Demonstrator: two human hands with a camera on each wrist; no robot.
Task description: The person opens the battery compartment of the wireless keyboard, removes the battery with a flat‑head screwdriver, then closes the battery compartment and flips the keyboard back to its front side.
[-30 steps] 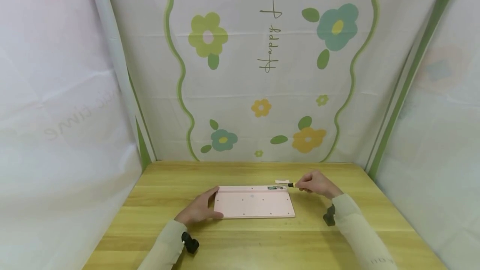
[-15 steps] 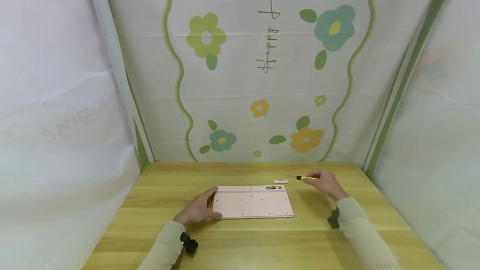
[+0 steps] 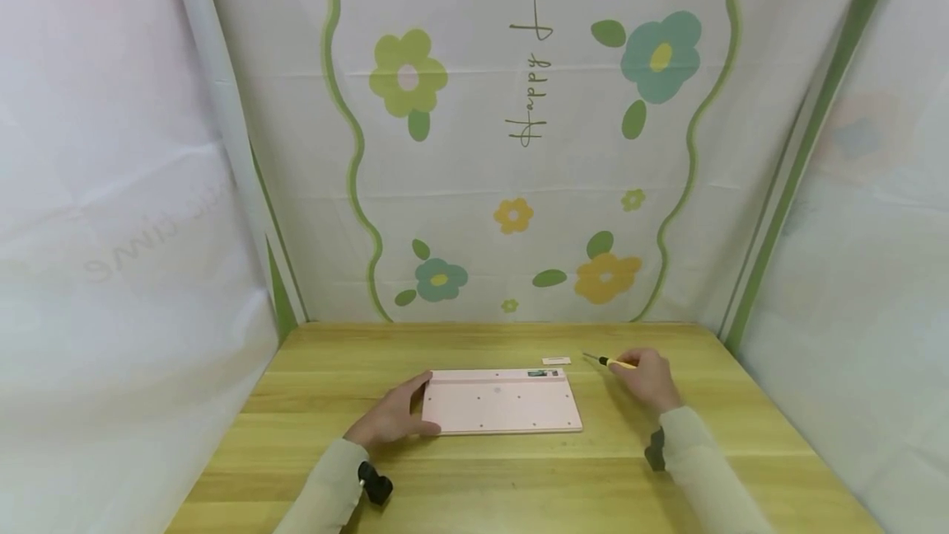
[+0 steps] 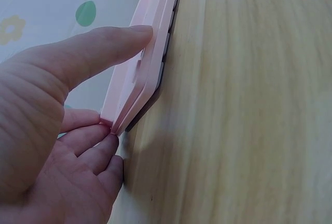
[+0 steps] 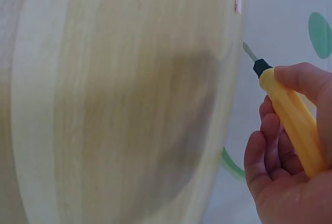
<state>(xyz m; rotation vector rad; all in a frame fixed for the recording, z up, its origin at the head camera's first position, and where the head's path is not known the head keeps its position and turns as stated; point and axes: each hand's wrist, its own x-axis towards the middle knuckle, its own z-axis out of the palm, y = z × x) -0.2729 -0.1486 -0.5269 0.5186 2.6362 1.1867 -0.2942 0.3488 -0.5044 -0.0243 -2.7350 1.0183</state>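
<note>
From where I stand, a pink keyboard [image 3: 504, 412] lies face down on the wooden table [image 3: 474, 489], its dark keys [image 4: 160, 79] just visible underneath along the edge. It sits lengthwise across the middle, screw-dotted back upward. Near its far right corner there's a small open compartment [image 3: 543, 373] with something green inside.

The person's left hand [image 3: 393, 417] holds the keyboard's left end: the thumb touches its near side, and the other fingers reach round to the far left corner, with a wide gap between thumb and fingers.

Off to the right, the right hand [image 3: 647, 379] pinches a screwdriver [image 5: 295, 123] between thumb and fingers, its yellow handle lying along the palm. The thumb presses close behind the black collar, and the metal tip points leftward, apart from the keyboard. Just beyond the keyboard's far edge, close to the compartment, a small pale pink piece [image 3: 556, 361] lies on the table, with the screwdriver's tip to its right.

Both arms wear pale sleeves [image 3: 326, 480], each with a black device [image 3: 376, 483] at the wrist. A white cloth [image 3: 460, 147] printed with flowers and "Happy Life" hangs behind the table.
</note>
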